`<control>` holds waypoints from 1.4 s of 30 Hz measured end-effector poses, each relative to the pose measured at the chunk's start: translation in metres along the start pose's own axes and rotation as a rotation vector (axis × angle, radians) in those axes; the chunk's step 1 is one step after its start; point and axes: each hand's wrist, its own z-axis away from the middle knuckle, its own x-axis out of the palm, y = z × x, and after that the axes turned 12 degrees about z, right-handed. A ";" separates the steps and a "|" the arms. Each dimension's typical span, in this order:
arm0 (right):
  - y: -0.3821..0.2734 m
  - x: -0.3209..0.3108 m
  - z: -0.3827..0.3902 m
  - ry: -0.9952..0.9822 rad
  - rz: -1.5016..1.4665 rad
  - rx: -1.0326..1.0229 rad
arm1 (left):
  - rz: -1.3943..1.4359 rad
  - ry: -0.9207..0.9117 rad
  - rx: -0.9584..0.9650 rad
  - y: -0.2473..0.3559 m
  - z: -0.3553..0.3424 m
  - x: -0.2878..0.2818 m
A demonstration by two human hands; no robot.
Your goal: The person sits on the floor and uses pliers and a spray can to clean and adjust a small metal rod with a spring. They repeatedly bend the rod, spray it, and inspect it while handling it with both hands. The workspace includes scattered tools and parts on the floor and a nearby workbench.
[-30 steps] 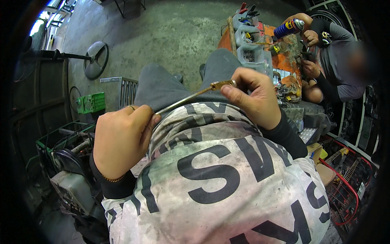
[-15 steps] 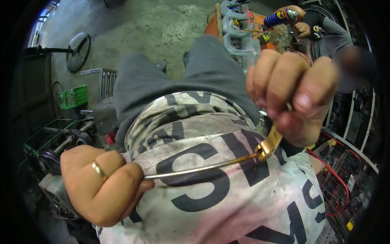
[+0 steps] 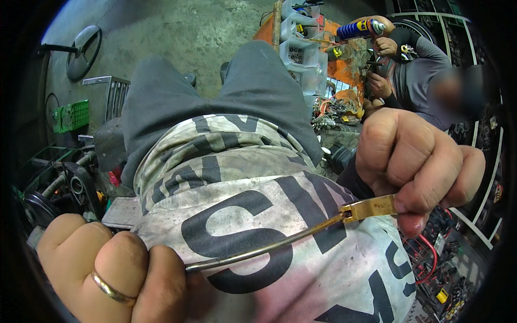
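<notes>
My left hand (image 3: 110, 274), with a ring on one finger, is closed around one end of a thin, slightly curved metal rod (image 3: 269, 246). The far end of the rod, brownish near its tip, meets the slotted end of a flat gold-coloured metal piece (image 3: 371, 209). Fingers and thumb of my right hand (image 3: 420, 161) pinch the other end of that piece, hiding part of it. Both parts are held in front of my stained white shirt (image 3: 237, 177) with dark lettering. Whether they are fixed together I cannot tell.
On the right, a co-worker (image 3: 425, 64) sits by an orange bench (image 3: 342, 67) with clear plastic bins (image 3: 301, 51) and a blue spray can (image 3: 361, 29). A steering wheel (image 3: 84, 53), a green crate (image 3: 71, 116) and machine parts (image 3: 81, 183) stand left.
My right hand has moved lower and turned, so the gold piece now lies nearly level with more of it showing. My left hand has come lower and to the left.
</notes>
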 end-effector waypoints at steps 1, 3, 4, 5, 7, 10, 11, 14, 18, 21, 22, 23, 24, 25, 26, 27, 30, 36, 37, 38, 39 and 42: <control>0.000 0.000 0.000 -0.005 0.014 0.005 | -0.039 0.080 -0.005 0.002 0.000 0.008; -0.008 0.001 0.000 0.011 0.069 0.007 | -0.083 0.183 0.014 0.006 -0.004 0.016; -0.012 0.002 -0.001 0.022 0.090 0.015 | -0.090 0.216 0.013 0.005 -0.006 0.020; -0.010 0.002 -0.002 0.016 0.083 0.010 | -0.105 0.234 -0.007 0.007 -0.005 0.021; -0.006 0.001 -0.005 -0.002 0.062 -0.003 | -0.098 0.225 -0.056 0.013 -0.001 0.020; -0.003 0.001 -0.002 0.032 0.063 -0.019 | -0.021 0.214 -0.071 0.008 0.000 0.019; -0.003 0.001 -0.001 0.039 0.061 -0.017 | -0.021 0.193 -0.089 0.010 0.000 0.015; -0.004 0.002 -0.003 0.030 0.059 -0.003 | -0.034 0.175 -0.060 0.007 0.001 0.010; 0.008 0.000 -0.010 -0.061 0.071 0.035 | -0.094 0.112 -0.012 -0.008 0.007 0.007; 0.012 -0.010 -0.004 -0.124 0.341 0.149 | 0.040 -0.276 -0.034 -0.048 0.003 -0.014; 0.009 -0.011 0.004 -0.081 0.466 0.202 | 0.070 -0.281 -0.077 -0.059 0.000 -0.014; 0.024 -0.016 0.014 -0.038 0.442 0.241 | 0.051 -0.252 -0.194 -0.059 0.010 0.001; 0.034 -0.018 0.026 0.020 0.506 0.291 | -0.006 -0.223 -0.233 -0.069 0.017 0.008; 0.040 -0.015 0.027 0.115 0.553 0.458 | 0.053 -0.171 -0.303 -0.076 0.027 0.011; 0.055 -0.021 0.037 0.158 0.621 0.557 | 0.099 -0.130 -0.361 -0.084 0.039 0.018; 0.072 -0.022 0.042 0.122 0.651 0.618 | 0.189 -0.045 -0.460 -0.089 0.055 0.030; 0.131 -0.028 0.077 0.007 0.711 0.767 | 0.131 0.049 -0.714 -0.099 0.079 0.077; 0.205 0.016 0.077 -0.906 0.787 0.668 | 0.545 0.357 -0.907 -0.088 0.104 0.099; 0.220 0.011 0.075 -0.910 0.663 0.671 | 0.595 0.414 -0.904 -0.084 0.106 0.100; 0.223 0.011 0.072 -0.957 0.706 0.712 | 0.601 0.444 -0.922 -0.083 0.109 0.099; 0.219 0.010 0.064 -1.002 0.750 0.759 | 0.612 0.470 -0.941 -0.082 0.112 0.098; 0.224 -0.009 0.064 -1.188 0.919 0.773 | 0.583 0.625 -1.025 -0.080 0.123 0.098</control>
